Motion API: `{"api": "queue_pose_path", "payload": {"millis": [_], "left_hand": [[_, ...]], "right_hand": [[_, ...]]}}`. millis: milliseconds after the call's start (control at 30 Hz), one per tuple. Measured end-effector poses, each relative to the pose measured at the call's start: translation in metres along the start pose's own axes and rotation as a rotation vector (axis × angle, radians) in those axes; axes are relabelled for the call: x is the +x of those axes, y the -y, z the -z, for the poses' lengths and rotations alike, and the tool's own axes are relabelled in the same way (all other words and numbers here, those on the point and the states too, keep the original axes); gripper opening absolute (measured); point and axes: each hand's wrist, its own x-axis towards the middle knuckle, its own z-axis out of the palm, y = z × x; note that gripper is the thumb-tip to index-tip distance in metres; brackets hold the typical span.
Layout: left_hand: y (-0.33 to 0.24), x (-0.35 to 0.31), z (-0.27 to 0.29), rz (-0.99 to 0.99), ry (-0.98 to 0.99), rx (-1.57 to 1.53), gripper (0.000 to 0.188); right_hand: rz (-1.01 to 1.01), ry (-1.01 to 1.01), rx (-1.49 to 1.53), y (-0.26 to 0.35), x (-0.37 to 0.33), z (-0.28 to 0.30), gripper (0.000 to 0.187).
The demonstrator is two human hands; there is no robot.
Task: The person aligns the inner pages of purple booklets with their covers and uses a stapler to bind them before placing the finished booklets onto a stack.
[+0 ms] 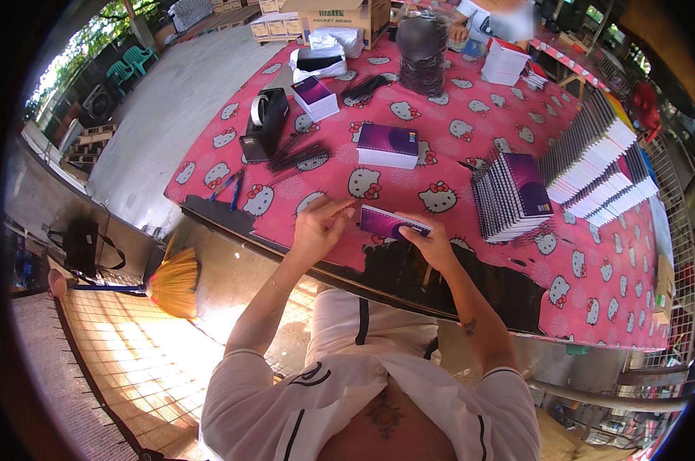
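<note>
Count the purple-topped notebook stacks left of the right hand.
2: the near rectangular purple-topped notebook stack, beyond the right hand; the far purple-topped stack, right of the black tape dispenser.

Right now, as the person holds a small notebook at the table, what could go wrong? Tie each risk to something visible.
1. Only the right hand seems to grip the purple notebook, with the left hand beside it, so the notebook might slip.
2. The high pile of spiral notebooks at right looks slanted; a bump could make it slide.
3. The blue-handled tool lies near the edge of the table and could be knocked off.
</note>
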Motion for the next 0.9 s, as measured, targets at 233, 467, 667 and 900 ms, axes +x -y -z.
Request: {"api": "queue_pose_path", "payload": {"millis": [233, 467, 667, 900], "left_hand": [[0.004, 0.003, -0.002, 0.104, 0.195, 0.045, 0.019], [0.001, 0.028, 0.003, -0.051, 0.215, 0.019, 0.021], [0.015, 0.040, 0.008, -0.008, 0.558, 0.029, 0.034], [-0.033, -0.045, -0.037, -0.264, 0.134, 0.641, 0.065]], "right_hand": [[-0.012, 0.000, -0.033, 0.004, 0.001, 0.001, 0.031], [0.023, 0.000, -0.012, 0.000, 0.000, 0.004, 0.031], [0.039, 0.012, -0.024, 0.012, -0.001, 0.000, 0.031], [-0.081, -0.129, 0.054, 0.042, -0.015, -0.014, 0.030]]}}
